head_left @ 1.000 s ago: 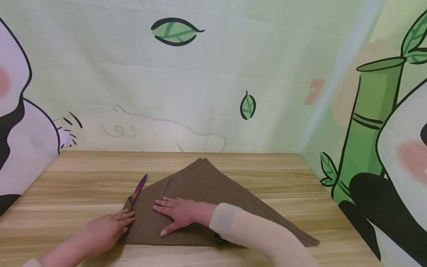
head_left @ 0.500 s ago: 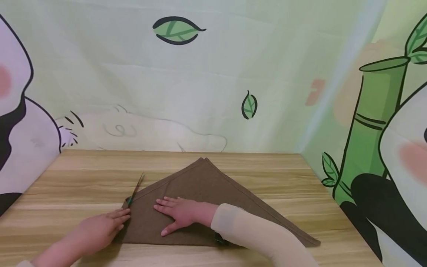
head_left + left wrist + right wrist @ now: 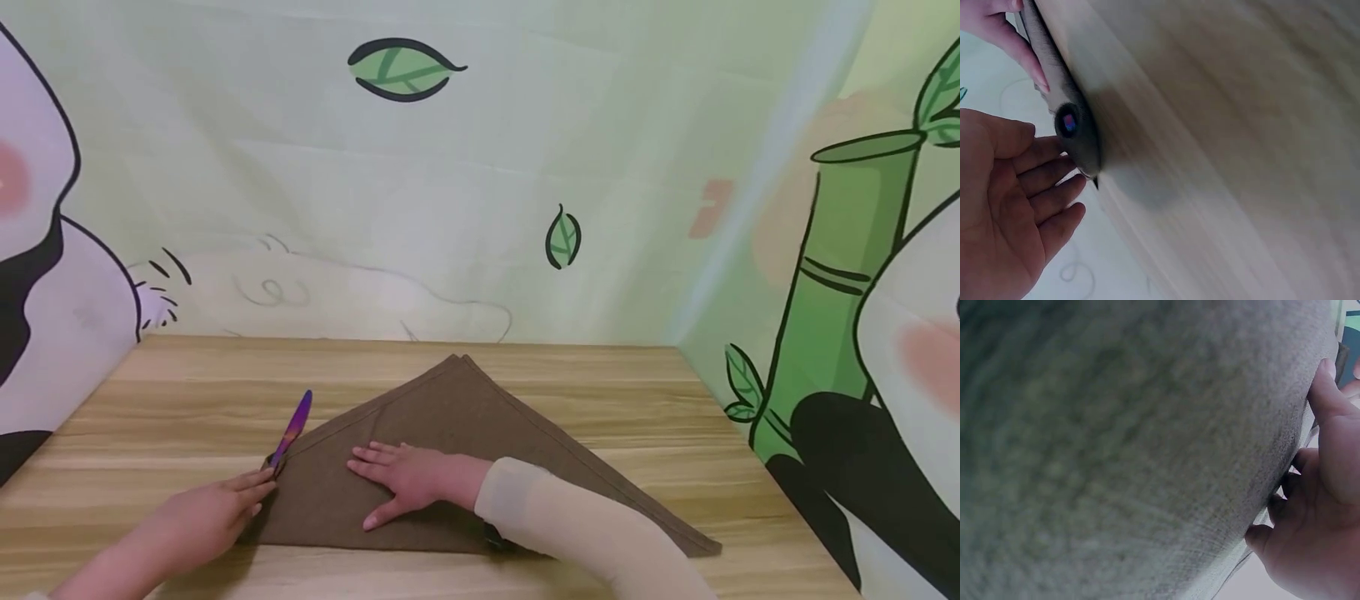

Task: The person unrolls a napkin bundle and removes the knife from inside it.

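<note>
1 brown cloth napkin [image 3: 465, 417], matte and woven, lies folded as a broad triangle on the wood-grain tabletop [image 3: 615, 375], its long straight edge nearest the person. Stitched hems run along the 2 slanting sides, and at the apex 2 tips sit slightly apart. Its left corner is rolled around 1 slim table knife [image 3: 291, 429], whose shiny blade, purple shading to orange, slants out beyond the cloth. In the left wrist view the roll's end shows a dark round hollow with a purple glint inside. The left hand [image 3: 206, 517] touches this roll with its fingers close together and gently bent. The right hand [image 3: 405, 479] lies on the cloth, fingers slightly spread and thumb wide apart.
</note>
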Available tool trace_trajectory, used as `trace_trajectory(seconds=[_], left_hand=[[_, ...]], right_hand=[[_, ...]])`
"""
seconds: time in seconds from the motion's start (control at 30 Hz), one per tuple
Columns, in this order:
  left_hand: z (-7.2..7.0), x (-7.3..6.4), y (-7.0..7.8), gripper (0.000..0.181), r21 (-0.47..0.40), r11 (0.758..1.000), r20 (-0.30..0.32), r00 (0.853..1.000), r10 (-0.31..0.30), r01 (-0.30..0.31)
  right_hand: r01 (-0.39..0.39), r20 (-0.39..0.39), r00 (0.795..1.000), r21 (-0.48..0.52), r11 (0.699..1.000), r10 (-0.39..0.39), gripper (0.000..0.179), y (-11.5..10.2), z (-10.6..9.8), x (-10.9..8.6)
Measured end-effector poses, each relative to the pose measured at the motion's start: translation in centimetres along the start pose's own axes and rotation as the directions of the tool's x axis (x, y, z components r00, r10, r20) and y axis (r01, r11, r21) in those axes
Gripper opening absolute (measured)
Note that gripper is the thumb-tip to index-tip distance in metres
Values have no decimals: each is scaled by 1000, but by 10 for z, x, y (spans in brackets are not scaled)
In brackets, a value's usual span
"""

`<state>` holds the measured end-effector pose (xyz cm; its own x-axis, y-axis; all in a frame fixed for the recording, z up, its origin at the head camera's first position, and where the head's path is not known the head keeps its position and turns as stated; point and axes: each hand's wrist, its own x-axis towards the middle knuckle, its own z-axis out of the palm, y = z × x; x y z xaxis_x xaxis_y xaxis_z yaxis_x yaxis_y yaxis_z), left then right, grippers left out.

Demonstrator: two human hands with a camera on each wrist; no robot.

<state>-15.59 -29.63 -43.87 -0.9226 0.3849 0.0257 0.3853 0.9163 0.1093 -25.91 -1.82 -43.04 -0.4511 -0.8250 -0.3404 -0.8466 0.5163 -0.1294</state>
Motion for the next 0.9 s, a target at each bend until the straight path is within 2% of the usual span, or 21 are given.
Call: trace_trajectory(seconds=[0.2,0.27,0.4,0.5,0.6,0.7,0.9], left_hand=[[-1,-6,-2,34,39,999,-21,1000,3,-2],[-1,-8,0,34,55,998,-18,999,26,-25],[1,-10,5,35,27,998,34,998,51,-52],[4,-9,8,35,25,998,55,997,60,-62],[9,-11,7,33,74,995,20,997,70,-72],[12,-13,5,30,123,990,-24,998,66,-63],[12,-17,4,29,131,991,-44,999,28,-22]], right_hand=[[-6,42,999,-61,998,9,85,-2,-5,6],[-14,72,997,-72,997,20,84,-4,-9,10],[-28,88,996,-88,996,35,83,-10,-19,17],[0,83,997,-88,996,7,85,-15,-20,21],[27,111,994,-100,995,-16,87,-18,-20,23],[20,142,990,-95,995,-6,88,-17,-19,22],[44,117,993,-99,994,-33,87,-16,-15,21]])
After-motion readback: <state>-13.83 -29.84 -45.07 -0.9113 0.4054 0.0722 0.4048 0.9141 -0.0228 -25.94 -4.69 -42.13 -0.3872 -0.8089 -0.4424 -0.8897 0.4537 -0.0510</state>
